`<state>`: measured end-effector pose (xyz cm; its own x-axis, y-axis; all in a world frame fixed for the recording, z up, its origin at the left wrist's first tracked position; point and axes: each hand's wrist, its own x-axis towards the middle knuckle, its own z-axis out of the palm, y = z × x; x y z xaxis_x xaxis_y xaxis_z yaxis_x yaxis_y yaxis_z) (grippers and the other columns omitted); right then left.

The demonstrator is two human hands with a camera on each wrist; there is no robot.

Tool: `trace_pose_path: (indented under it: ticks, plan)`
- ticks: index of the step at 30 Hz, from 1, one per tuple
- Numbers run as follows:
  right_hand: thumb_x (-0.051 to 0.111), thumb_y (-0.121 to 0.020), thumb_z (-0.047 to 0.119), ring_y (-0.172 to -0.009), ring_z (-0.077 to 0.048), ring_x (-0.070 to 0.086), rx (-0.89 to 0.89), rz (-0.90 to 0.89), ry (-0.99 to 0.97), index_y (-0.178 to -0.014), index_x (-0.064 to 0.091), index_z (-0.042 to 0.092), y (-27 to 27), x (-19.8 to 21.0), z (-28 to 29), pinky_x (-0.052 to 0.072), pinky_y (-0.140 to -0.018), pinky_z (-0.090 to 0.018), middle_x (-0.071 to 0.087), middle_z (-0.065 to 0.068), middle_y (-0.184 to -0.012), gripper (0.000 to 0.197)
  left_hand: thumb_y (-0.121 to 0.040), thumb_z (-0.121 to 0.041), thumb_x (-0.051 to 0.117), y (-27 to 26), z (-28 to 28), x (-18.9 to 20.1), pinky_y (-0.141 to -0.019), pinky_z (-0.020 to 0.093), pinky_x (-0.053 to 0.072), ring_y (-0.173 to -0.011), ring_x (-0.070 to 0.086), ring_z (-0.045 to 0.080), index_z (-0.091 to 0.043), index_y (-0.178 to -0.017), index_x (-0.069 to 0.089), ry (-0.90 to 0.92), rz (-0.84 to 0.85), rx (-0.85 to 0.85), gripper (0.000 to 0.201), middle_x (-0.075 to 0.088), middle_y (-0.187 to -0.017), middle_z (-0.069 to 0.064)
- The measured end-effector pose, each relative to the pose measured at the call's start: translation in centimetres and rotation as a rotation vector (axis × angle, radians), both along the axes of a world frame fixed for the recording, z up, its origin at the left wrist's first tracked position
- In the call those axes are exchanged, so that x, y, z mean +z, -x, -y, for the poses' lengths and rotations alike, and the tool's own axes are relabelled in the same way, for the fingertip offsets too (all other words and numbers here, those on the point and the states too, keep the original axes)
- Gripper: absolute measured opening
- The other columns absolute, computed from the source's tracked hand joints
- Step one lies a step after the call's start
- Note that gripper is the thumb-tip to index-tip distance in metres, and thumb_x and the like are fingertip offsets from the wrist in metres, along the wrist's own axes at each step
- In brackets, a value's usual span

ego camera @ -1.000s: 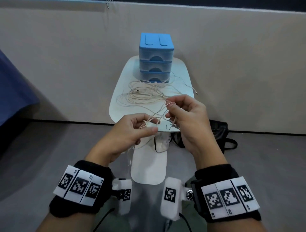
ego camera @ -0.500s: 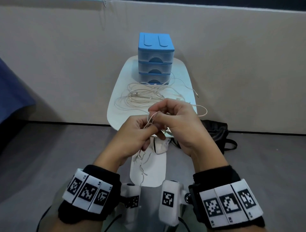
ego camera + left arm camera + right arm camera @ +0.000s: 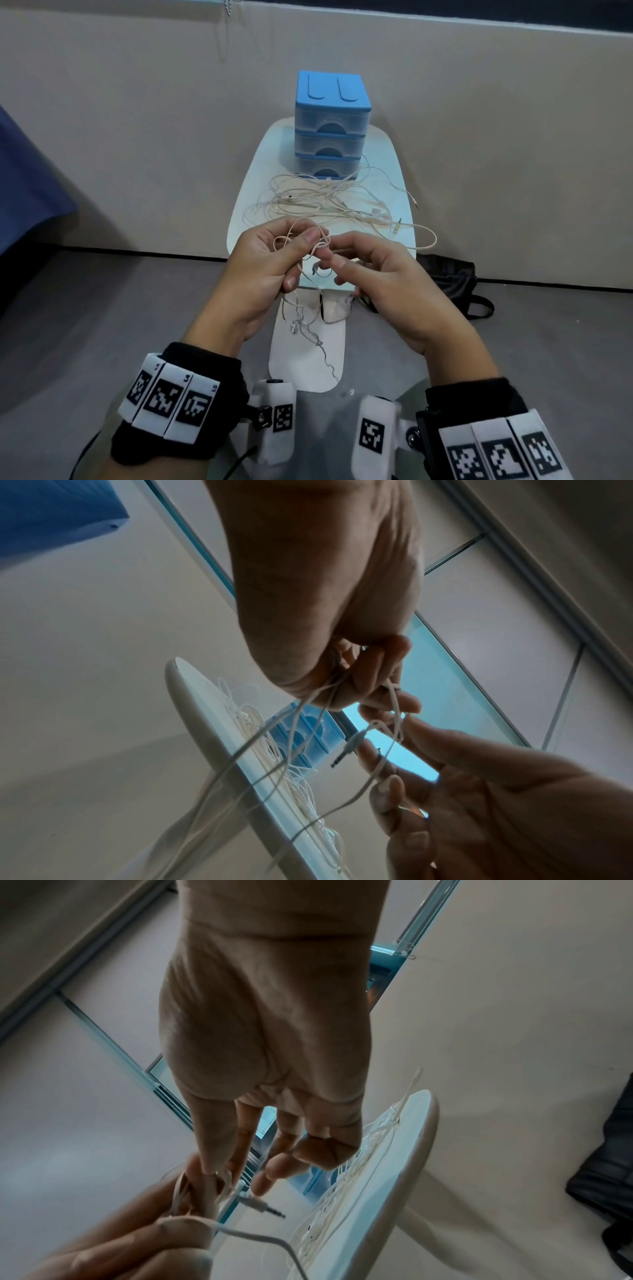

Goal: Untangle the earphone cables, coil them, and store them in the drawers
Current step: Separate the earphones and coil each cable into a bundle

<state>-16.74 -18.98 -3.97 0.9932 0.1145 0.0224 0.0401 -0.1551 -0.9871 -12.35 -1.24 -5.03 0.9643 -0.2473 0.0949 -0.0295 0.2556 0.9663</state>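
Working one earphone cable (image 3: pixel 301 236) free at centre frame, above the near edge of the small white table (image 3: pixel 239 219). Left hand (image 3: pixel 270 270) clenching around several loops of it, thumb pressing strands against the index finger, probably to keep the gathered part from slipping while the rest is sorted. Right hand (image 3: pixel 380 277) pinching the same cable between thumb and forefinger just beside the left thumb, other fingers half-curled and spread clear, likely to leave room for feeding the end through. Jack plug (image 3: pixel 262 1206) sticking out bare just below that pinch in the right wrist view, so apparently threading the plug end out of a loop. Loose strands dangling from the left fist toward the lower centre. Remaining tangle (image 3: pixel 329 202) lying on the table in the upper middle, just in front of the blue drawer unit (image 3: pixel 332 126), one loop trailing off the table's right edge. All three drawers looking closed, presumably until a coil is ready. Nothing coiled or stored yet; early in the job.
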Motion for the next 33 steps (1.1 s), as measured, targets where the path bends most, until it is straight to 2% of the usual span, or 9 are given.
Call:
trace_pose_path:
  ticks: [4, 7, 10, 13, 17, 22, 28, 30, 33]
  plan:
    - [0.066, -0.100, 0.028, -0.078, -0.025, 0.044, 0.023, -0.007, 0.020, -0.105, 0.075, 0.023, -0.3, -0.6, 0.0, 0.034, -0.070, -0.045, 0.070, -0.013, -0.101, 0.011, -0.086, -0.027, 0.072, -0.2, 0.2, 0.1, -0.044, 0.016, 0.030, -0.041, 0.034, 0.007, -0.018, -0.089, 0.076, -0.001, -0.010, -0.002, 0.010, 0.067, -0.083, 0.011]
    - [0.066, -0.100, 0.026, -0.070, -0.025, 0.044, 0.015, 0.009, 0.080, -0.090, 0.071, 0.017, -0.7, -0.1, 0.1, 0.036, -0.062, -0.034, 0.066, -0.005, -0.079, 0.014, -0.098, -0.019, 0.064, -0.7, 0.4, 0.8, -0.046, 0.016, 0.034, -0.044, 0.038, 0.009, -0.013, -0.096, 0.074, -0.063, 0.026, 0.009, 0.012, 0.070, -0.078, 0.006]
    - [0.065, -0.100, 0.018, -0.074, -0.009, 0.057, -0.065, 0.120, 0.105, -0.085, 0.070, 0.011, -2.0, 1.5, 0.5, 0.043, -0.065, -0.017, 0.069, 0.000, -0.079, 0.016, -0.101, -0.019, 0.062, -1.4, 0.0, 1.6, -0.049, 0.018, 0.038, -0.049, 0.044, 0.011, -0.017, -0.095, 0.076, -0.117, 0.077, 0.061, 0.015, 0.069, -0.080, 0.006]
    - [0.062, -0.102, 0.024, -0.070, -0.009, 0.055, -0.134, 0.149, 0.089, -0.074, 0.062, 0.017, -3.0, 2.9, 1.2, 0.043, -0.067, -0.024, 0.063, 0.003, -0.072, 0.028, -0.101, -0.021, 0.062, -1.7, -0.9, 2.1, -0.052, 0.018, 0.039, -0.052, 0.049, 0.011, -0.018, -0.095, 0.076, -0.098, 0.061, 0.104, 0.016, 0.072, -0.083, 0.005]
    - [0.054, -0.106, 0.031, -0.050, -0.009, 0.026, -0.085, 0.098, -0.082, -0.062, 0.039, 0.024, -3.4, 4.3, 1.0, 0.026, -0.047, -0.020, 0.030, 0.006, -0.059, 0.047, -0.101, -0.020, 0.060, -1.7, -1.7, 2.2, -0.050, 0.018, 0.037, -0.051, 0.048, 0.011, -0.015, -0.097, 0.076, -0.070, 0.043, 0.119, 0.017, 0.070, -0.078, 0.004]
    - [0.045, -0.107, 0.024, -0.055, -0.013, 0.015, -0.059, 0.087, -0.367, -0.071, 0.033, 0.022, -3.0, 6.1, 1.8, 0.016, -0.045, -0.022, 0.021, 0.004, -0.065, 0.038, -0.096, -0.019, 0.066, -1.6, -2.7, 1.9, -0.051, 0.019, 0.029, -0.052, 0.036, 0.012, -0.015, -0.096, 0.080, -0.126, 0.043, 0.079, 0.014, 0.054, -0.069, 0.000]
    - [0.050, -0.104, 0.020, -0.058, -0.015, 0.032, -0.285, 0.270, -0.551, -0.074, 0.052, 0.021, -2.5, 8.6, 3.7, 0.024, -0.052, -0.025, 0.041, 0.002, -0.064, 0.030, -0.082, -0.027, 0.074, -1.2, -3.0, 2.0, -0.053, 0.017, 0.039, -0.057, 0.045, 0.012, -0.016, -0.094, 0.080, -0.147, 0.096, -0.022, 0.017, 0.058, -0.071, 0.001]
    - [0.050, -0.105, 0.023, -0.060, -0.015, 0.041, -0.312, 0.298, -0.565, -0.076, 0.054, 0.021, -2.3, 9.0, 3.8, 0.028, -0.054, -0.024, 0.049, 0.002, -0.067, 0.030, -0.085, -0.024, 0.079, -1.0, -2.9, 2.1, -0.059, 0.019, 0.044, -0.061, 0.050, 0.014, -0.016, -0.092, 0.078, -0.183, 0.118, -0.099, 0.011, 0.061, -0.073, 0.003]
    - [0.046, -0.107, 0.023, -0.062, -0.016, 0.051, -0.260, 0.312, -0.523, -0.079, 0.054, 0.017, -2.3, 9.3, 3.2, 0.032, -0.056, -0.026, 0.057, -0.004, -0.073, 0.031, -0.090, -0.025, 0.070, -0.8, -2.0, 3.4, -0.074, 0.024, 0.054, -0.076, 0.063, 0.019, -0.016, -0.104, 0.077, -0.235, 0.147, -0.257, 0.018, 0.068, -0.085, 0.008]
